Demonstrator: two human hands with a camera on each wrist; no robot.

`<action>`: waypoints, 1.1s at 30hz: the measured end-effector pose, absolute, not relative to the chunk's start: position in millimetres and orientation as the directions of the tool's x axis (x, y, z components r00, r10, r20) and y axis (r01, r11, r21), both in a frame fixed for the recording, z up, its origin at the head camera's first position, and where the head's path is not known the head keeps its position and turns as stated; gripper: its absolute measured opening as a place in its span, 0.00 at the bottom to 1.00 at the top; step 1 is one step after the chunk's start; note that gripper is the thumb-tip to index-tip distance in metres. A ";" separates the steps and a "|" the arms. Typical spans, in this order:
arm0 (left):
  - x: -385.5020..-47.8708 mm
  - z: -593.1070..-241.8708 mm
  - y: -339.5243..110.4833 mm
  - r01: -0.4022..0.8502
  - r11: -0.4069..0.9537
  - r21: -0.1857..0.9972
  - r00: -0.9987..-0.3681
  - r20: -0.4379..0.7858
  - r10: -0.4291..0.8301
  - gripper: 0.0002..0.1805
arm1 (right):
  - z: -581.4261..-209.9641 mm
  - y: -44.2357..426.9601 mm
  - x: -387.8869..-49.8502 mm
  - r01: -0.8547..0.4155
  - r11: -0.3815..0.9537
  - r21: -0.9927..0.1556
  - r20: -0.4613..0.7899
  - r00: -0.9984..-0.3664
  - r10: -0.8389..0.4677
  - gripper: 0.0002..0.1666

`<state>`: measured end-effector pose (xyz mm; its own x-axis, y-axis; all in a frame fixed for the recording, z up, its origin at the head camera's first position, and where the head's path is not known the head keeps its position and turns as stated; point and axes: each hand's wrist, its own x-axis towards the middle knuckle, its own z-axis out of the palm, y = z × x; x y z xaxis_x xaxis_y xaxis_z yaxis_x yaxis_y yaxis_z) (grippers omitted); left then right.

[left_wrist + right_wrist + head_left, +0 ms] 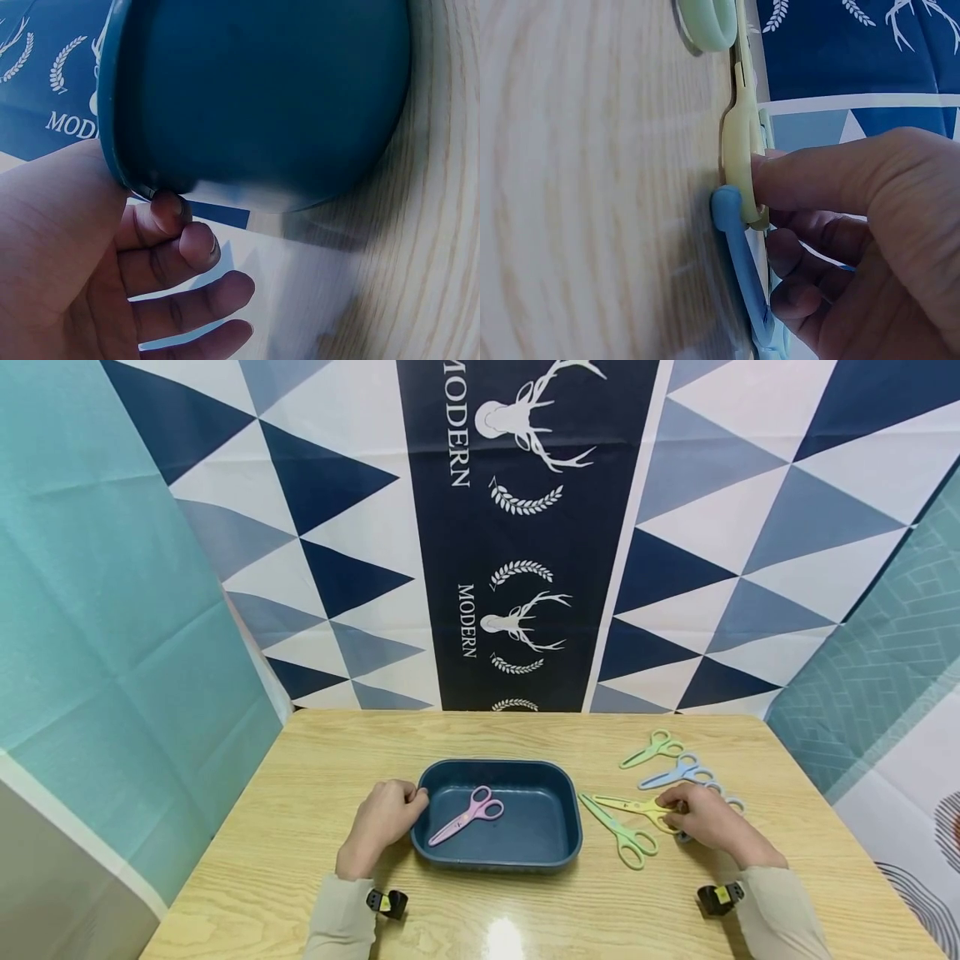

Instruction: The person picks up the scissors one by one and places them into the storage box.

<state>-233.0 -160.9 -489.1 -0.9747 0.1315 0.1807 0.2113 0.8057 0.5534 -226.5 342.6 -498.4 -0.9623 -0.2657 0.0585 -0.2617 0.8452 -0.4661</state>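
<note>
My left hand (384, 820) pinches the left rim of a dark blue tray (498, 865); the left wrist view shows thumb and index finger at the tray's edge (111, 97). Inside the tray lies a pair of pink scissors (467, 817). To the right, my right hand (712, 820) pinches the handle of yellow scissors (630, 805), whose blades point toward the tray. In the right wrist view the thumb presses the yellow handle (739, 150), and a blue scissors handle (744, 266) lies right beside it. Part of that blue pair is hidden under the hand.
Green scissors (621, 832) lie between tray and right hand, close to the tray's right wall. Farther back are another green pair (651, 750) and light blue scissors (681, 771). Patterned cloth (525, 543) hangs behind the wooden table (330, 752).
</note>
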 end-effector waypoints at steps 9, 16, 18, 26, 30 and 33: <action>-233.3 -488.4 -160.4 0.206 0.802 0.560 -0.976 0.170 0.133 0.28 | -495.3 343.9 -224.1 -0.259 0.843 -0.471 0.044 -0.962 -0.271 0.11; -233.0 -489.0 -160.7 0.202 0.803 0.560 -0.977 0.168 0.129 0.28 | -495.5 346.3 -225.0 -0.267 0.834 -0.483 0.040 -0.958 -0.283 0.13; -232.9 -489.0 -160.5 0.202 0.803 0.561 -0.977 0.168 0.129 0.28 | -495.8 346.8 -225.3 -0.269 0.832 -0.486 0.042 -0.958 -0.285 0.13; -233.4 -489.2 -160.3 0.196 0.802 0.565 -0.979 0.163 0.125 0.28 | -493.7 347.4 -225.2 -0.283 0.820 -0.498 0.054 -0.954 -0.296 0.13; -233.4 -489.0 -160.4 0.194 0.800 0.568 -0.979 0.160 0.124 0.27 | -491.6 346.6 -225.1 -0.283 0.820 -0.497 0.057 -0.954 -0.294 0.13; -233.6 -489.1 -160.3 0.193 0.800 0.568 -0.979 0.159 0.124 0.27 | -489.5 345.8 -224.5 -0.278 0.821 -0.498 0.055 -0.955 -0.291 0.13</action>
